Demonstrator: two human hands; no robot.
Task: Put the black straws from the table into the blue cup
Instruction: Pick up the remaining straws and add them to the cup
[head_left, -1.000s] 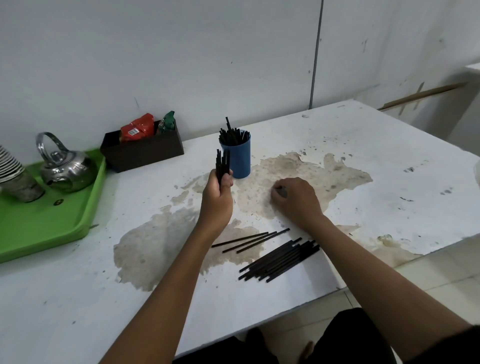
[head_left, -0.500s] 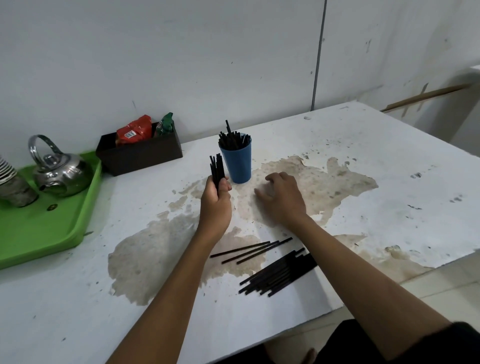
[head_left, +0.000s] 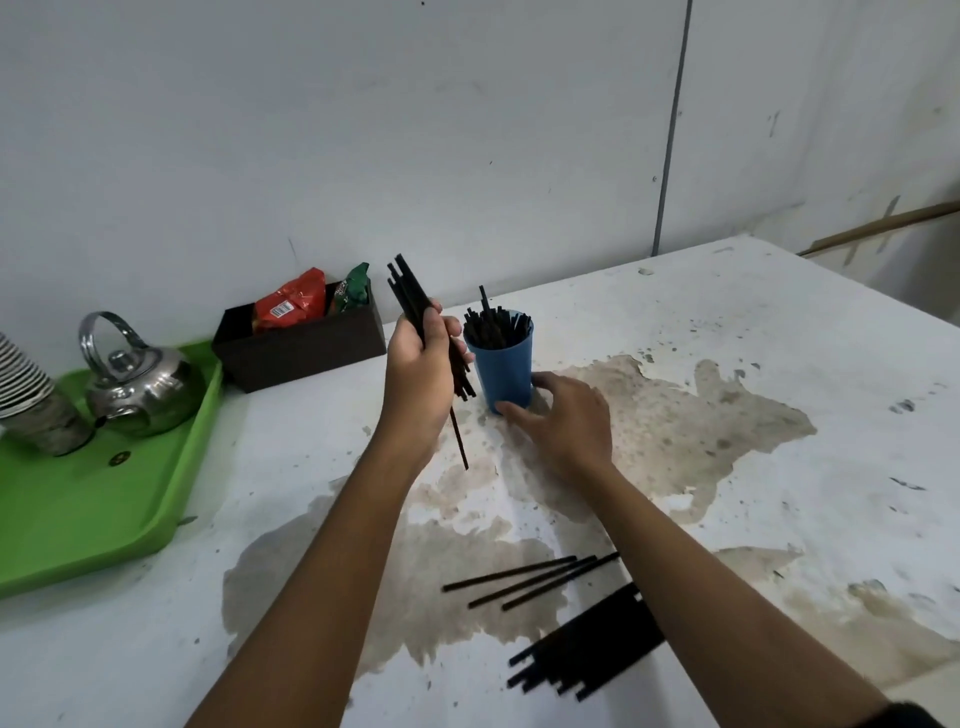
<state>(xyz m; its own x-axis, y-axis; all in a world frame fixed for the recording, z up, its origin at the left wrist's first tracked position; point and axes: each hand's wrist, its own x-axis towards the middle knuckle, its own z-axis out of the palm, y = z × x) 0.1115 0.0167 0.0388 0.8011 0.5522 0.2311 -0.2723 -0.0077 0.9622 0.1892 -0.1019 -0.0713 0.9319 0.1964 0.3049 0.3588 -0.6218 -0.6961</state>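
Gripping a loose bundle of straws (head_left: 410, 306) beside the already crowded blue cup (head_left: 500, 370), the left hand (head_left: 418, 369) risks dropping the one straw hanging low, while the open right hand (head_left: 566, 422) steadies the cup's base.

Left hand (head_left: 420, 364) raised, fist closed; right hand (head_left: 569, 421) low, fingers spread

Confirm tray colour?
Bright green tray, plain with no pattern, at the table's left; seen in the head view.

Cup (head_left: 501, 371) mid-table w/ straws (head_left: 493, 330) in it; tray (head_left: 104, 499) left, box (head_left: 306, 351) between.
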